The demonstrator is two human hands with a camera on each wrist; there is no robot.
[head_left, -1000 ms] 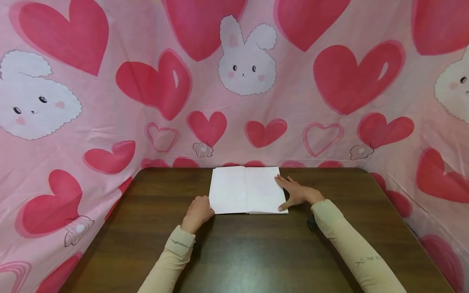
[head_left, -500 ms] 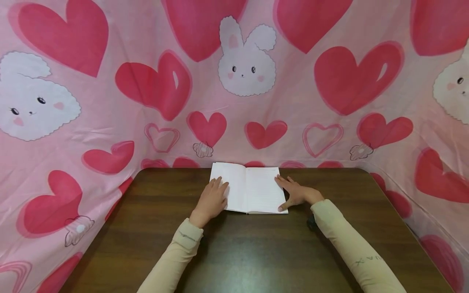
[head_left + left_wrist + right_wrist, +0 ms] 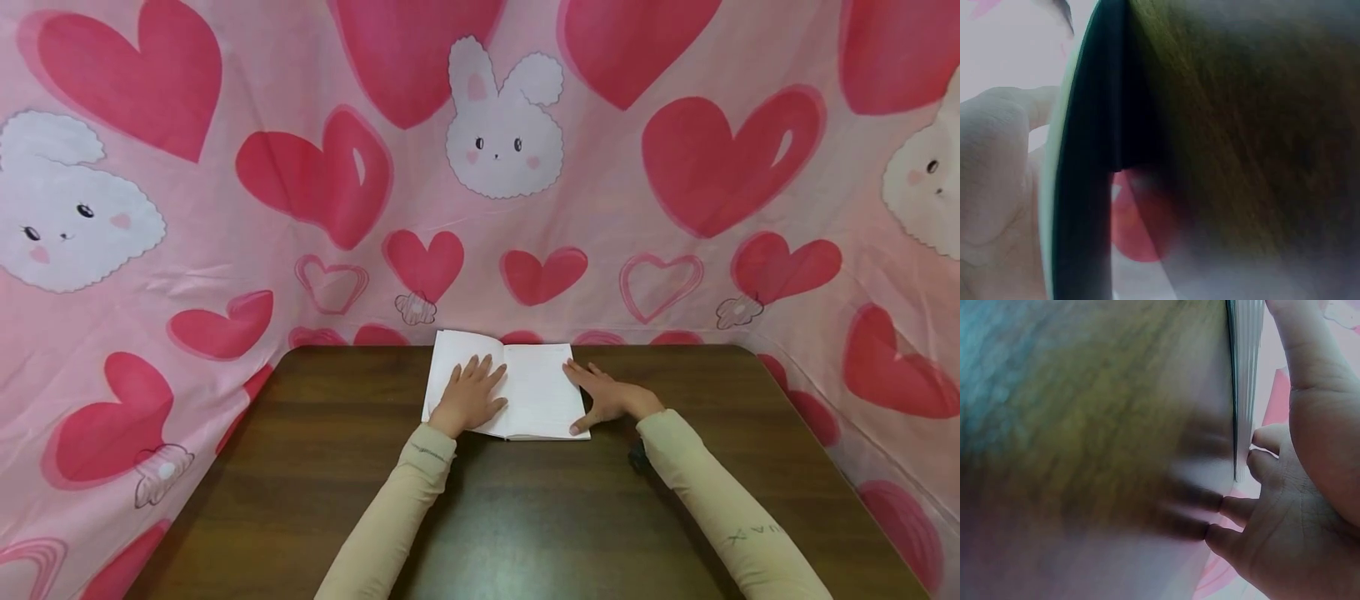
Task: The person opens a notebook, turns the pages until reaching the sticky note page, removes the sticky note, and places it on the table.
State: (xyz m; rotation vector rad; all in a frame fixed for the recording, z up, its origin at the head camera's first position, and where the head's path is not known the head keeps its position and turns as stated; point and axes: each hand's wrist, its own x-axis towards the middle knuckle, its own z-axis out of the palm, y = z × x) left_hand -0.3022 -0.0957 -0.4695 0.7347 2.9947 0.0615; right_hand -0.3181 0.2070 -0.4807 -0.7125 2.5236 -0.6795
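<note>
An open notebook (image 3: pixel 536 392) with white, faintly lined pages lies at the table's far edge. My left hand (image 3: pixel 468 398) rests on its left page, fingers spread toward the spine. The outer side of that page stands slightly raised. In the left wrist view, the notebook's dark cover (image 3: pixel 1082 187) runs beside the left hand (image 3: pixel 994 181), with a gap to the table. At the right edge, my right hand (image 3: pixel 609 395) touches the notebook with thumb and fingers spread. In the right wrist view, some fingertips of the right hand (image 3: pixel 1291 487) touch the table beside the page block (image 3: pixel 1246 387).
A dark brown wooden table (image 3: pixel 517 517) with rounded far corners extends around the notebook. A pink cloth (image 3: pixel 480 217) printed with hearts and rabbits hangs behind it and along both sides. Beneath the right wrist shows a small black item (image 3: pixel 637 457).
My left hand has let go of the notebook's lower left edge and slid rightward and up onto the left page, fingers spreading. The page's outer side has risen slightly. My right hand stays put.
</note>
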